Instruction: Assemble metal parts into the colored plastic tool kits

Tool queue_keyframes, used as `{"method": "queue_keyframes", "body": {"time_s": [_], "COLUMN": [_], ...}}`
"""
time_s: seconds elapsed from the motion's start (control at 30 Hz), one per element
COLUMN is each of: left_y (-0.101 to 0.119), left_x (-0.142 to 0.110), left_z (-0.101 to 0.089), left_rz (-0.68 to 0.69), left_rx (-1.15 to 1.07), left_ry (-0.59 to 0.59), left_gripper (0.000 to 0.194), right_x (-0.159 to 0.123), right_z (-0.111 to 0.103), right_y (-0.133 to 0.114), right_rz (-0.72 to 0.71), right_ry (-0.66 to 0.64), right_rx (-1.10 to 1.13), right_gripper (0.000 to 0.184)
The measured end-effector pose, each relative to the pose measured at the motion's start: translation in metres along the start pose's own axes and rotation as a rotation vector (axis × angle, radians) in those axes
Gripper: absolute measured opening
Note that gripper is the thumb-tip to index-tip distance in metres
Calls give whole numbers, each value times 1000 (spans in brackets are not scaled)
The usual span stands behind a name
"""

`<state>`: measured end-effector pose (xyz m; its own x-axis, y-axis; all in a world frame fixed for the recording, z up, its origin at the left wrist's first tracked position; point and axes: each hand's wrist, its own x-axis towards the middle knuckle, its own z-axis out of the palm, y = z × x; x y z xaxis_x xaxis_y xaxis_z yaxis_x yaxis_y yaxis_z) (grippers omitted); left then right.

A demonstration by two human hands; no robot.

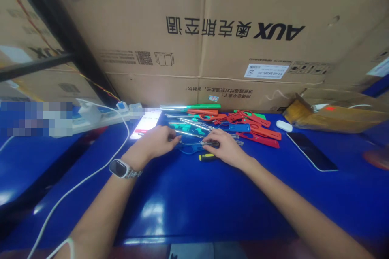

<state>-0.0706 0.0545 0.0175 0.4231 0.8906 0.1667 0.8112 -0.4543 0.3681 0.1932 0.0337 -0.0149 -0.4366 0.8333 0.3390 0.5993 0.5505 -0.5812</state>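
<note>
My left hand [156, 141], with a watch [121, 168] on its wrist, is closed on one end of a thin metal rod [191, 134]. My right hand [223, 147] pinches the rod's other end, where a dark handle shows. Both hands rest on the blue table [182, 202] over a blue plastic holder [190, 148]. A small yellow-and-black screwdriver [206, 157] lies just in front of my right hand. Behind the hands is a pile of red, blue and teal plastic holders [249, 127] and several long screwdrivers [194, 109].
A lit phone [146, 123] lies behind my left hand. A dark phone [311, 150] and a white earbud case [284, 126] lie to the right. A power strip [100, 119] with a white cable [91, 174] is at left. A large cardboard box [212, 36] walls the back.
</note>
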Motion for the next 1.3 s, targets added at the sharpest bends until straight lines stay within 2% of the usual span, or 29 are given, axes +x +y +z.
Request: {"method": "queue_keyframes", "body": {"time_s": [0.23, 0.4, 0.53, 0.67, 0.8, 0.9, 1.07, 1.17, 1.3], "left_y": [-5, 11, 25, 23, 19, 20, 24, 27, 29], "left_x": [-3, 0, 4, 7, 8, 9, 9, 8, 8], "left_z": [8, 9, 17, 24, 25, 24, 22, 20, 22], "left_rz": [-66, 108, 216, 257, 257, 249, 255, 249, 252], "left_rx": [-68, -22, -64, -89, -124, -111, -44, -28, -64], "left_ry": [-11, 46, -61, -111, -107, -111, -132, -133, -109], "left_gripper": [18, 5, 15, 19, 21, 22, 18, 10, 12], "right_x": [-2, -1, 3, 9, 9, 8, 9, 12, 12], "right_z": [-7, -13, -15, -15, -14, -17, -24, -23, -19], "right_y": [1, -1, -1, 1, 0, -1, -1, 1, 3], "right_rz": [-13, -1, -33, -126, -174, -134, -53, -92, -175], "right_ry": [-90, -107, -145, -158, -127, -118, -212, -229, -164], "right_rx": [66, -11, -58, -51, -22, -80, -168, -180, -154], "right_gripper": [17, 8, 5, 6, 8, 7, 4, 4, 7]}}
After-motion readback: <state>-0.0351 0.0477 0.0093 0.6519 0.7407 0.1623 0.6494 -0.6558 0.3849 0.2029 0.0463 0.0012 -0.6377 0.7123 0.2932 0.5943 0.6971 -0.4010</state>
